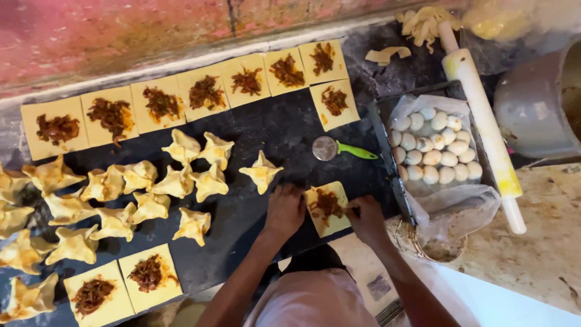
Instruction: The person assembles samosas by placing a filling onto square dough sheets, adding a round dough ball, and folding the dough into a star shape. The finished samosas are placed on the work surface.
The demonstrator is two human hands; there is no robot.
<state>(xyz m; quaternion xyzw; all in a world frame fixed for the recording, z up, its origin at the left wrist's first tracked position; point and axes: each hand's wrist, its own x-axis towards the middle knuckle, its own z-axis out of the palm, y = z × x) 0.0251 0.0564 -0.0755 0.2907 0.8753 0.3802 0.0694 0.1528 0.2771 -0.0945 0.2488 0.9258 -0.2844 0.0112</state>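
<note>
Two bare hands working at one dough square (pixel 327 208) on the dark worktop (pixel 284 130), close to its near edge. Left hand (pixel 284 209) resting knuckles-up at the square's left edge, fingers curled under and touching the dough; whether pinching it or only pressing, impossible to tell. Right hand (pixel 365 217) sitting at the square's right edge, fingertips drawn together on the dough rim. Square lying flat and unfolded, carrying a dark brown filling (pixel 325 203) across its middle.

Lying just beyond the square: a round pastry cutter (pixel 339 148) with a green handle. Spreading out to the left: a cluster of folded pastries (pixel 151 188), corners pinched up into points, one of them (pixel 261 172) sitting apart nearer the hands. Running along the far edge of the worktop: a row of filled flat squares (pixel 206 92), with two more (pixel 121 284) lying at the near left corner. Standing to the right of the worktop: a tray lined with plastic (pixel 423 106), holding peeled boiled eggs (pixel 433 146). Leaning across that tray's right side: a long pale rolling pin (pixel 484 121). Showing at the far right: a grey metal pot (pixel 535 106).
</note>
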